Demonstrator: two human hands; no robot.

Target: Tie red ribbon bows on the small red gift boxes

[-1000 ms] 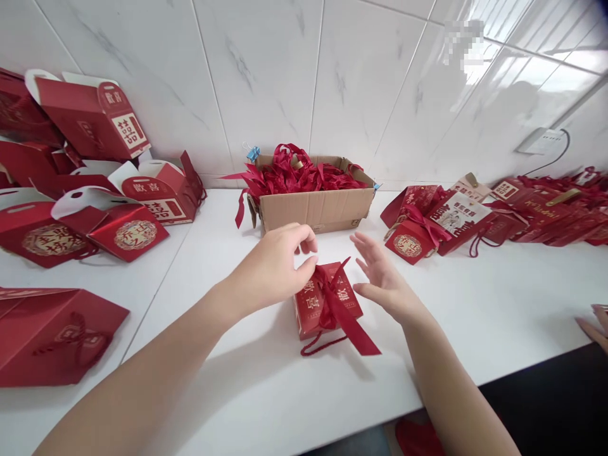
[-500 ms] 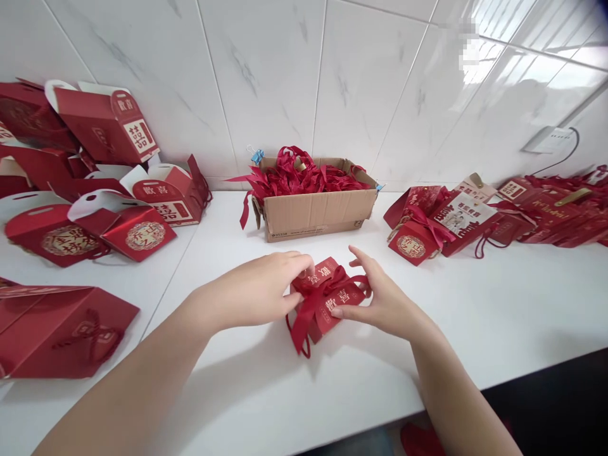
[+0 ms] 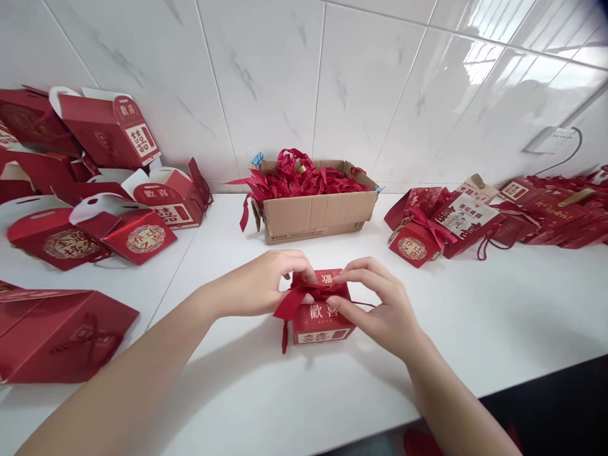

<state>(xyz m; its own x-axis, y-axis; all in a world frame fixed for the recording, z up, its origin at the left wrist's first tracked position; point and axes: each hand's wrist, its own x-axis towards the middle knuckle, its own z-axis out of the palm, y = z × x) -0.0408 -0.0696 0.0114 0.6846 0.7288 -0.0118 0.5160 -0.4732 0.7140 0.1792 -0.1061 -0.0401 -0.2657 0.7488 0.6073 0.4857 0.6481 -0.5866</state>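
A small red gift box (image 3: 313, 323) with pale lettering sits on the white table in front of me. A red ribbon (image 3: 291, 303) is tied across its top, with one tail hanging to the left. From the left, my left hand (image 3: 268, 282) has its fingers closed on the ribbon near the knot. On the other side my right hand (image 3: 382, 304) pinches the ribbon over the box top with thumb and fingers. The exact grip at the knot is partly hidden by the fingers. A dark red cord (image 3: 284, 339) dangles at the box's left side.
Behind the box stands a cardboard carton (image 3: 318, 215) heaped with red ribbons (image 3: 304, 177). Several open red boxes (image 3: 107, 133) are piled at the left, a larger red box (image 3: 57, 335) nearer me. Closed red boxes (image 3: 415, 244) line the right, towards the wall socket (image 3: 551, 139).
The gift box has turned so its front side faces me. My right hand has moved from the box's right edge onto the ribbon at the top. The left hand stays near the knot.
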